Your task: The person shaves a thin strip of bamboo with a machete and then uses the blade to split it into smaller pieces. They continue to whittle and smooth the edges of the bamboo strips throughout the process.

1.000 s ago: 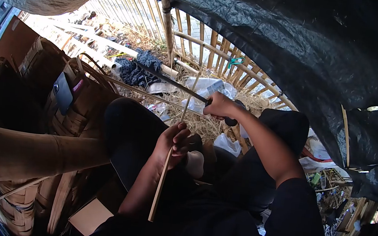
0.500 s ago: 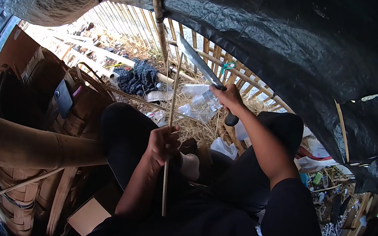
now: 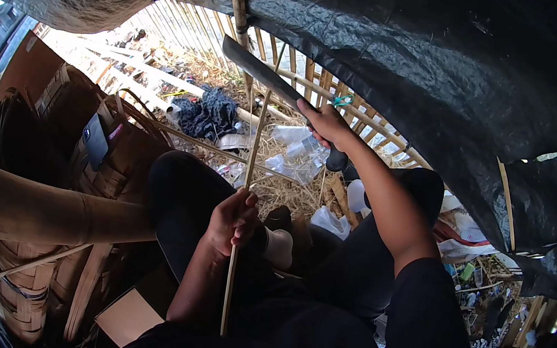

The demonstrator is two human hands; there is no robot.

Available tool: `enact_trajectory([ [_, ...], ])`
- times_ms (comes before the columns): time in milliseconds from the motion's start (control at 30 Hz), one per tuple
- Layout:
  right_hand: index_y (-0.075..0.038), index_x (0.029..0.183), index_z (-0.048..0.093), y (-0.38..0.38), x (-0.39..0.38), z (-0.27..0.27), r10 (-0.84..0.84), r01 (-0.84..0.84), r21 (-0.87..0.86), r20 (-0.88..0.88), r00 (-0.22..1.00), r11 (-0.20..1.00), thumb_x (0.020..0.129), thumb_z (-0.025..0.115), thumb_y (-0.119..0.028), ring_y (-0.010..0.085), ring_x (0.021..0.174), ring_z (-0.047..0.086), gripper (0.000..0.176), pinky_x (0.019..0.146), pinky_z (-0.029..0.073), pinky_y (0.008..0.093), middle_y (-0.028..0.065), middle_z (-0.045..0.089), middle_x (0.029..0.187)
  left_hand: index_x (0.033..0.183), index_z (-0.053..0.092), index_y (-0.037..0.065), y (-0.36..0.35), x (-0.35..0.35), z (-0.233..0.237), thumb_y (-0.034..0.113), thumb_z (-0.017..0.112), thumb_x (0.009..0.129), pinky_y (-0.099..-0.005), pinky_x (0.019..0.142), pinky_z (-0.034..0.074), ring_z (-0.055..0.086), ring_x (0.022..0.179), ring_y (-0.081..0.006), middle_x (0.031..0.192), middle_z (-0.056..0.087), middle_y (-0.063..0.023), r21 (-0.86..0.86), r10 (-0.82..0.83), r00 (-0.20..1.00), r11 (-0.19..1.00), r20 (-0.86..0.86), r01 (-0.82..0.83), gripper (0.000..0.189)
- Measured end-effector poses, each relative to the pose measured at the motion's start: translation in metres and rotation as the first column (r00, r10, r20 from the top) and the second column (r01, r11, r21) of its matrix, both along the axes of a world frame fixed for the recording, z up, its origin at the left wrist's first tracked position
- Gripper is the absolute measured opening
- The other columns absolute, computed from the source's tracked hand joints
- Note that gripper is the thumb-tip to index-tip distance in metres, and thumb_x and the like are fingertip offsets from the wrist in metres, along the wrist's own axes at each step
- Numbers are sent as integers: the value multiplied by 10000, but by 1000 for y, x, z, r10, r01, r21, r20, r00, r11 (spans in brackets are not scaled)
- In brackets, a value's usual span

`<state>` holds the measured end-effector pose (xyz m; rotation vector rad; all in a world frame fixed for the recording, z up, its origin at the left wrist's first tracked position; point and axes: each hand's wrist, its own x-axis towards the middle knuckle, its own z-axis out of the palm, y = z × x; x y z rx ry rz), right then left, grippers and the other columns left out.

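My left hand (image 3: 232, 222) is closed around a long, thin bamboo strip (image 3: 255, 145), which stands nearly upright in front of my lap with its top leaning right. In my right hand (image 3: 329, 128), farther out, the black handle of a machete is gripped. The machete's long blade (image 3: 263, 73) points up and to the left, its flat dark face toward me. It overlaps the upper part of the strip in this view. Under the left hand lie my bent knee and a foot with a pale heel.
A thick bamboo pole (image 3: 45, 206) juts in from the left above woven baskets (image 3: 34, 293), with a phone (image 3: 95, 142) resting on the basketwork. Black tarp (image 3: 430, 74) hangs overhead by a slatted bamboo fence (image 3: 315, 84). Dark cloth (image 3: 209, 113), straw and plastic bags (image 3: 330, 220) litter the ground.
The machete has swung left and its blade has rolled from a bright to a dark face. The strip's top has tipped right and its lower end has shifted left.
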<state>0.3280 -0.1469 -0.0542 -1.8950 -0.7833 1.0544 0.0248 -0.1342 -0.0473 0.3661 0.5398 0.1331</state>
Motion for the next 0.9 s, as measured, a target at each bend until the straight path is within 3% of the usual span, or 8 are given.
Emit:
enact_trajectory([
  [233, -72, 566, 417, 14, -47, -23, 175, -165, -170, 46, 984, 972, 877, 499, -649, 116, 339, 398, 661, 322, 324, 278, 12, 413, 461, 805, 431, 139, -1, -8, -10, 348, 302, 1030, -196, 229, 305, 338, 326, -89, 503, 347, 7, -204, 43, 980, 979, 195, -2, 334],
  [300, -80, 573, 433, 19, -42, -37, 189, -201, -124, -98, 977, 972, 870, 506, -655, 107, 339, 379, 651, 329, 315, 278, 3, 406, 460, 796, 428, 148, 3, -11, -8, 351, 334, 1024, -200, 233, 317, 339, 322, -95, 509, 355, 3, -238, 54, 990, 971, 129, -22, 320],
  [400, -106, 555, 405, 33, -25, -24, 208, -232, -213, -130, 969, 949, 849, 508, -685, 78, 337, 338, 657, 331, 295, 263, -18, 391, 458, 780, 433, 154, 4, -9, -8, 376, 374, 1011, -198, 237, 319, 333, 318, -92, 503, 348, 13, -110, 54, 997, 992, -56, -60, 326],
  [467, -101, 588, 410, 42, -15, -22, 168, -207, -219, -188, 968, 953, 846, 501, -696, 69, 339, 328, 655, 326, 282, 248, -38, 371, 464, 764, 446, 158, 1, -6, -5, 406, 401, 998, -204, 233, 291, 317, 310, -86, 493, 333, 26, 226, 2, 995, 974, -99, 21, 344],
  [567, -101, 595, 415, 40, -29, -10, 184, -272, -271, -311, 933, 923, 840, 501, -707, 66, 343, 331, 659, 328, 279, 245, -51, 359, 467, 745, 442, 160, 2, -3, 1, 424, 410, 992, -204, 234, 253, 303, 302, -80, 485, 316, 40, 242, 64, 987, 970, -147, -27, 364],
  [700, -109, 597, 420, 51, -18, -15, 268, -307, -287, -166, 949, 907, 835, 490, -721, 58, 349, 338, 661, 332, 278, 244, -49, 355, 463, 747, 436, 155, 4, -10, 1, 418, 405, 997, -201, 246, 246, 302, 303, -78, 489, 318, 45, 274, 86, 984, 961, -153, -41, 364],
  [767, -113, 600, 418, 58, -6, -21, 201, -271, -300, -246, 948, 914, 817, 480, -750, 57, 343, 316, 676, 338, 269, 238, -54, 343, 460, 751, 429, 147, 0, -7, 0, 411, 399, 1001, -199, 263, 261, 324, 317, -76, 496, 332, 45, 412, 90, 983, 911, -161, -16, 366],
  [900, -102, 597, 421, 59, -11, -20, 150, -295, -319, -410, 900, 901, 807, 471, -766, 58, 327, 314, 698, 319, 262, 235, -52, 343, 458, 774, 435, 133, 2, -9, -7, 396, 389, 1010, -208, 271, 281, 352, 328, -78, 499, 347, 40, 461, 106, 981, 887, -165, -18, 356],
])
